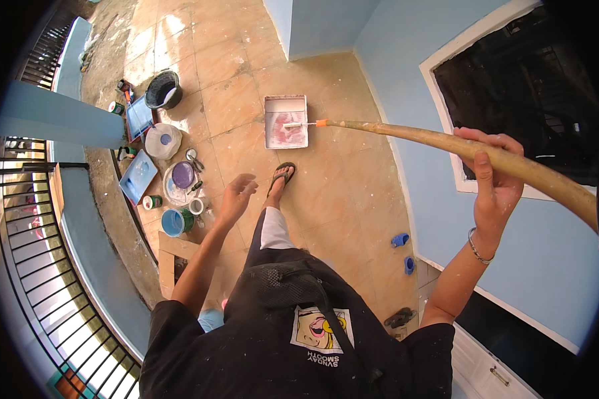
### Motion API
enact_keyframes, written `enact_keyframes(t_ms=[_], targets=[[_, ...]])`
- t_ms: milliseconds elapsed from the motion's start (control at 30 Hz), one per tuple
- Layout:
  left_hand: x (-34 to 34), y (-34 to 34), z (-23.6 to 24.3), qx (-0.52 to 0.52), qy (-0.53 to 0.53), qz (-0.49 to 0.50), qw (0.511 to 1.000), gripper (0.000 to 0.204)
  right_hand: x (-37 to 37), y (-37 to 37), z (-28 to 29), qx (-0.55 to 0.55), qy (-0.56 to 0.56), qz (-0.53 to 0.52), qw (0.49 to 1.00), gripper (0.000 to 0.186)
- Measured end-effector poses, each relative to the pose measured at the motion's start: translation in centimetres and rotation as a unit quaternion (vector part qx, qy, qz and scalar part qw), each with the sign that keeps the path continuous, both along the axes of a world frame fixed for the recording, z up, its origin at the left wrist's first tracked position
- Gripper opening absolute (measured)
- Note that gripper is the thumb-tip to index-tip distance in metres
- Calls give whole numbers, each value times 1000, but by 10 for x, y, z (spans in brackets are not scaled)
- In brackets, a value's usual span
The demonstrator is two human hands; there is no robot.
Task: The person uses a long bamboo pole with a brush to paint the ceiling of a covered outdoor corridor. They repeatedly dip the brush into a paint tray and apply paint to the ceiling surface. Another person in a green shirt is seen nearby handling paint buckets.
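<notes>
The right hand (498, 193) grips the pole (412, 135); the roller (291, 125) lies in the tray (286, 105). The left hand (235, 199) has loosely parted fingers. The shirt (259, 352) bears print (white lettering (323, 361)).

Left hand (235, 201), left of centre, empty, fingers loosely bent, right hand (496, 194), right side of frame, fingers curled, thumb upright.

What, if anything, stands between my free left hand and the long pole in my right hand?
Nothing visible does. Between the left hand and the pole in the right hand, the view shows only tiled floor and a sandalled foot, both lower down.
</notes>
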State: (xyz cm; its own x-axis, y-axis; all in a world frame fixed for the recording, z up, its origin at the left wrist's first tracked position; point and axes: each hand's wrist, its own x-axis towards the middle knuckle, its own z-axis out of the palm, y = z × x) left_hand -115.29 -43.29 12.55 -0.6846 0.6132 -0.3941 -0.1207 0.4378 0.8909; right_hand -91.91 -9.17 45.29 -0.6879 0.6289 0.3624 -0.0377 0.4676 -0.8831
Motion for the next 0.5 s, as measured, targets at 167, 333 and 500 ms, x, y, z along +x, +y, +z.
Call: enact_keyframes(t_ms=[167,333,500], targets=[[162,45,89,109,227,-196,948,55,163,-152,-52,-51,-105,-29,993,28],[291,63,130,268,373,-383,802,59,262,-264,-99,-26,-197,-63,978,34],[356,19,76,206,303,-544,755,40,390,-364,-104,-248,-161,-135,946,33]])
